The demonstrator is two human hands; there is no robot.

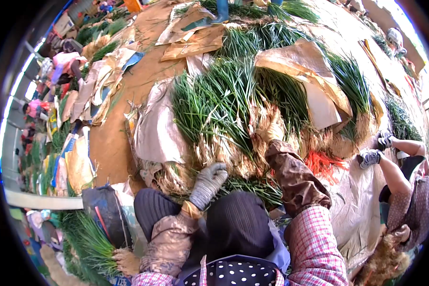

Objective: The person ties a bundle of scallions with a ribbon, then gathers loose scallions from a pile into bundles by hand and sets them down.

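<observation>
A wide heap of green-leaved plants (214,97) with pale, stringy roots lies in front of my knees. My right hand (273,127), in a yellowish glove, reaches into the roots at the heap's near edge; its fingers look closed round roots or stems there. Above my knees is my left hand (209,183) in a grey glove, its fingers loosely curled and pressed together near the root ends; what they hold, if anything, cannot be made out. Red strings (323,164) lie to the right of my right forearm.
Sacking (162,126) lies left of the heap, and a torn paper sack (302,62) covers part of it. Another person's legs (395,167) are close at right. Blue boots (220,12) stand beyond the heap. A green bundle (93,238) is at lower left.
</observation>
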